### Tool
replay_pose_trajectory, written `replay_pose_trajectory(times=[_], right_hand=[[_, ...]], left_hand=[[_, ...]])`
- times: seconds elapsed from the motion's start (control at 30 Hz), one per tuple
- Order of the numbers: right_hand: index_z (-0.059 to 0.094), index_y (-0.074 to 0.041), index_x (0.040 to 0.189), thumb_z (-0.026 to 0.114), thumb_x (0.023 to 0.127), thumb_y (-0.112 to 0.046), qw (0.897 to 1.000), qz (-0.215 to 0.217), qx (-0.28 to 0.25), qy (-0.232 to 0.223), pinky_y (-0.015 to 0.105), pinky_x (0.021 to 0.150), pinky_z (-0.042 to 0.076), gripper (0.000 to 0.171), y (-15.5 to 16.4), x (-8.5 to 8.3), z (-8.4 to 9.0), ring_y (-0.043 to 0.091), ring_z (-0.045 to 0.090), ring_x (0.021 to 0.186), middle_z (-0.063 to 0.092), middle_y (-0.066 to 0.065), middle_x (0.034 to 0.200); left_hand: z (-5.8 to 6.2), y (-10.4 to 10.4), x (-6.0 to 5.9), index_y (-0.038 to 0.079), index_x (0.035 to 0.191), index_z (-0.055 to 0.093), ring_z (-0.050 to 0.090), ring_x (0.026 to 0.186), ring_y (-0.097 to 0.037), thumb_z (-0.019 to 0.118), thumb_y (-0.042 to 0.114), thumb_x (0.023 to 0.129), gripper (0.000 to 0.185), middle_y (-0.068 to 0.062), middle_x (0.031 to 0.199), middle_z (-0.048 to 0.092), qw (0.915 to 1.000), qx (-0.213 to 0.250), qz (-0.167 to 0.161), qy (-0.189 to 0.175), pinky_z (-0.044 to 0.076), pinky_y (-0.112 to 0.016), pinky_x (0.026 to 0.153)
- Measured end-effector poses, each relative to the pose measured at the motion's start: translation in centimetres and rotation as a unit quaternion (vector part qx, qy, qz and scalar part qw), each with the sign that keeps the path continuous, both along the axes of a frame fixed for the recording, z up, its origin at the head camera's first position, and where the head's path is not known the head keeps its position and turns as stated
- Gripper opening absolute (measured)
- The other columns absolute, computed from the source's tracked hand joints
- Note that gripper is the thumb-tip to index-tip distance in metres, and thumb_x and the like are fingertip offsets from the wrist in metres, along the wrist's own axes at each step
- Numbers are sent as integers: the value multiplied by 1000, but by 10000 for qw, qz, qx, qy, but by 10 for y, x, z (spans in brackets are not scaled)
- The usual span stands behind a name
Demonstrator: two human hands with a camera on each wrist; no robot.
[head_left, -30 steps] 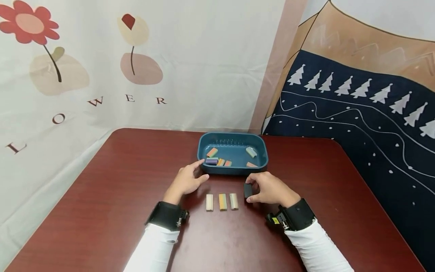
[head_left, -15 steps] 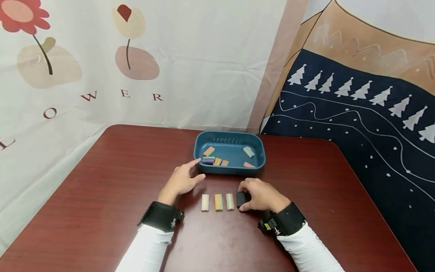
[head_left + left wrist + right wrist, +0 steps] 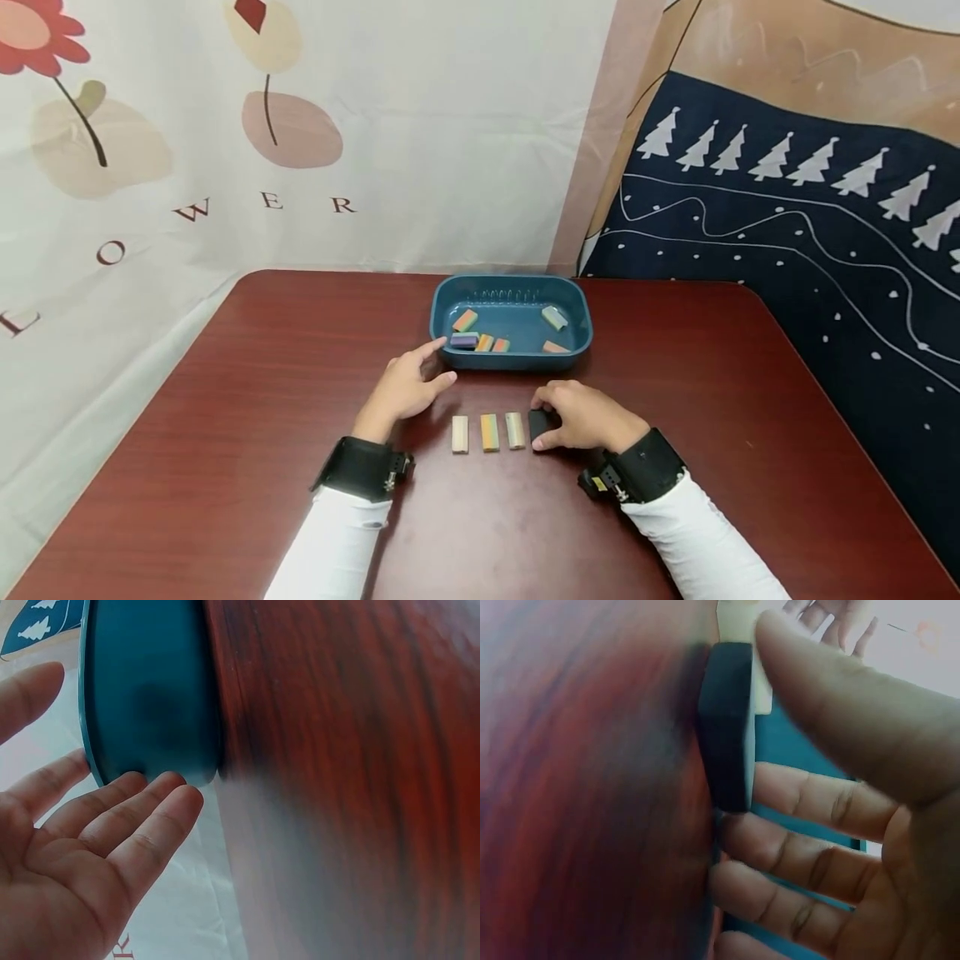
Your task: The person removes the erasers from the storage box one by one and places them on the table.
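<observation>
My right hand (image 3: 588,417) holds a small black rectangular block (image 3: 538,423) by its two ends, thumb at the near end and fingers at the far one. In the right wrist view the black block (image 3: 727,724) lies low along the tabletop. Just left of it, three striped blocks form a row: a green-and-cream one (image 3: 515,431), a yellow-orange one (image 3: 490,433) and a pale cream one (image 3: 460,435). My left hand (image 3: 401,387) has its fingers extended, the index fingertip at the left front rim of a blue bin (image 3: 517,361). Fingers also meet the bin's wall (image 3: 150,697) in the left wrist view.
Inside the bin lie several more blocks, including a purple one (image 3: 464,341), an orange-and-green one (image 3: 465,320) and a pale one (image 3: 554,317). The reddish-brown table (image 3: 315,333) ends behind the bin, against printed cloth (image 3: 450,167).
My right hand has shifted left with the black block, bringing it closer to the row of three. My left hand stays by the bin's corner. The head view has tilted slightly.
</observation>
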State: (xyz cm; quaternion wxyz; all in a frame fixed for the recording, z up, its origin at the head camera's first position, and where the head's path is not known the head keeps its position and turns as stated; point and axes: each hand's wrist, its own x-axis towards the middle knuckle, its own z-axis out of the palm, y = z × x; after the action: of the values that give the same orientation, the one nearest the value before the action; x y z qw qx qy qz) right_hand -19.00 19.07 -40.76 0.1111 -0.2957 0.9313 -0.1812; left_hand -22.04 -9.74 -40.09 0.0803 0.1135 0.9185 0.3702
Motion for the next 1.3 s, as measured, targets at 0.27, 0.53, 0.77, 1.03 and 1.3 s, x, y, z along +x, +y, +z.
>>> replay_pose_trajectory(times=[0.27,0.53,0.77,1.03,1.3], right_hand=[[64,-14,90,77,85,-28,9970,-2,-387,667,29,65,46,20,-1,-24,31,14,57,78,63,2,89],[65,-8,92,73,88,-16,9843,-305,-977,1436,31,64,50,11,3,-58,70,15,60,75,68,7,93],[62,-3,113,69,91,-17,9942,-352,94,1009,40,79,49,26,-1,-109,103,25,57,88,62,13,103],[58,-6,130,69,90,-15,9838,-314,1765,37,39,82,49,42,-30,-152,117,25,57,98,60,16,121],[64,-7,121,68,84,-2,9590,-164,2811,336,36,76,49,38,-50,-166,112,23,56,89,63,11,110]], left_hand=[[15,-8,-13,20,151,38,42,132,-38,63,35,94,64,-18,147,43,9999,-21,66,112,36,-58,102],[19,-12,-19,17,151,37,45,129,-39,62,36,95,64,-18,147,42,9997,-43,39,224,37,-58,101],[18,-13,-19,17,151,39,43,130,-38,63,34,94,64,-18,146,43,9996,39,92,275,36,-57,103],[15,-17,-13,19,152,37,36,135,-39,63,35,94,65,-18,147,42,9997,12,240,95,34,-59,104],[13,-20,-9,18,151,37,40,133,-40,62,36,95,65,-18,147,42,9997,-31,204,164,36,-58,102]])
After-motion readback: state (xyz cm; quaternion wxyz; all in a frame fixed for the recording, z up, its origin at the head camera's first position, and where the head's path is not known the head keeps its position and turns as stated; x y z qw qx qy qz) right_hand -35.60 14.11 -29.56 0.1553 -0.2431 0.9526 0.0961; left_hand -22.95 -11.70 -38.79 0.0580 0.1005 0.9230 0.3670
